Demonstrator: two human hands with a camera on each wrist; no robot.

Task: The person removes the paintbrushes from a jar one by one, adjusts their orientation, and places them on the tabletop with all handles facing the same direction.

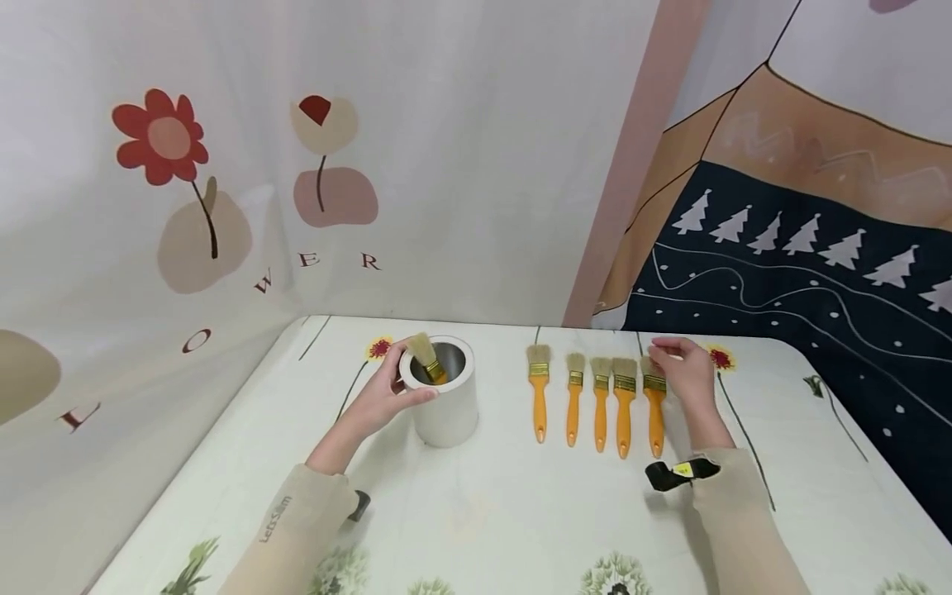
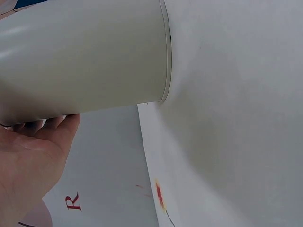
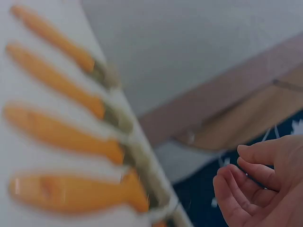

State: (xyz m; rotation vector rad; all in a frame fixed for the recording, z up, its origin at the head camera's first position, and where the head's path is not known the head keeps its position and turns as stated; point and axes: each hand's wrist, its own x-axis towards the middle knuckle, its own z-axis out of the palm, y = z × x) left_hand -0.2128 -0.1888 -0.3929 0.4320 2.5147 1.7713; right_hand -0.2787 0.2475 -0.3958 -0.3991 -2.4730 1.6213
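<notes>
A white cylindrical can [image 1: 448,409] stands upright on the table, with one paintbrush [image 1: 426,354] leaning inside it, bristles up. My left hand [image 1: 381,398] holds the can by its left side near the rim, thumb in front; the left wrist view shows its fingers [image 2: 64,127] against the smooth wall. Several flat paintbrushes with orange handles, such as the leftmost paintbrush [image 1: 539,397], lie in a row right of the can, bristles away from me. Beside the bristles of the rightmost paintbrush [image 1: 655,413] is my right hand [image 1: 687,373], fingers loosely bent, nothing between them.
A white flower-printed cloth [image 1: 506,512] covers the table. Behind it hangs a pale printed curtain [image 1: 476,207], with a dark blue tree-patterned part [image 1: 788,273] at the right. A black strap [image 1: 680,473] is on the right wrist.
</notes>
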